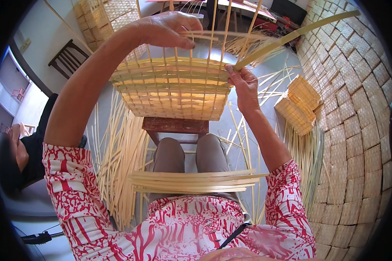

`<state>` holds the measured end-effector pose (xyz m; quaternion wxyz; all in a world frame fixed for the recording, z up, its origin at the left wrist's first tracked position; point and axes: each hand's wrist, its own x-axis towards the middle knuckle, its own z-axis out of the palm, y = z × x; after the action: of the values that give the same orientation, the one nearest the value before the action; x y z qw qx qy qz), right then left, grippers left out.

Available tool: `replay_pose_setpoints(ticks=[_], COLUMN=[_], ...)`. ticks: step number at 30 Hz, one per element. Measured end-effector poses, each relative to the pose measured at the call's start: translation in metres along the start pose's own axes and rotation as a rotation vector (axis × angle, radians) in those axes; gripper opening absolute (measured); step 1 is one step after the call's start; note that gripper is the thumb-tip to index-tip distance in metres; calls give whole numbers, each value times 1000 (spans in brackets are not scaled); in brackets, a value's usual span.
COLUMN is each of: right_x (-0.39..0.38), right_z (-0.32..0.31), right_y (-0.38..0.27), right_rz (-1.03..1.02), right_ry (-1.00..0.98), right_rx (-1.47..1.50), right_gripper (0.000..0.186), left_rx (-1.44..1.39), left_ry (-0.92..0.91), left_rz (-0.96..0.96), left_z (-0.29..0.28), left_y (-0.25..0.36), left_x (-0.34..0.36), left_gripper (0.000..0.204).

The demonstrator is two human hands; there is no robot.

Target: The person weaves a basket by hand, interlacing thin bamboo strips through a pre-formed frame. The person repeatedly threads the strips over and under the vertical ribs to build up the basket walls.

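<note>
A half-woven bamboo basket rests on a small dark red wooden stool before my knees, its tall uprights standing above the weave. At its right corner my right hand is closed, thumb and fingers pinching a wide greenish bamboo strip against the rim. The strip's free end sticks out to the upper right. Above the far side of the weave, my left hand is raised among the uprights, thumb and fingers apart. A thin pale strip crosses near the gap between its fingers; whether it touches them I cannot tell.
Across my lap lies a bundle of cut strips. Long strips cover the floor to the left, others to the right. A woven basket sits at right, beside a wall of stacked woven pieces. A person's arm shows at left.
</note>
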<state>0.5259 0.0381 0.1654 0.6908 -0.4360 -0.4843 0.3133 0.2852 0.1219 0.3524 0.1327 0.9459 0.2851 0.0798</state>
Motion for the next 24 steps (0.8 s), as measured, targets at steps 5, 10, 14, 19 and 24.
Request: replay_pose_setpoints(ticks=[5,10,14,19,24], right_x=[1,5,5,5,12], right_z=[4,3,5,-1,0], right_y=[1,3,5,10,-3], right_rz=[-1,22,3,-40,102], right_ry=[-23,-5,22,19,-62], right_rx=[38,57,9,-25,112], right_gripper=[18,18,18,18,17], left_rx=[-180,-204,-140,-228,-307], left_ry=[-69,-150,-181,-274,-267], left_rz=[-18,61,64,7,175], left_z=[-3,7,11,15,20], left_y=[-4,-7,-7,12,7], left_x=[4,15,20,22,16], left_gripper=[66,52,59,72,57])
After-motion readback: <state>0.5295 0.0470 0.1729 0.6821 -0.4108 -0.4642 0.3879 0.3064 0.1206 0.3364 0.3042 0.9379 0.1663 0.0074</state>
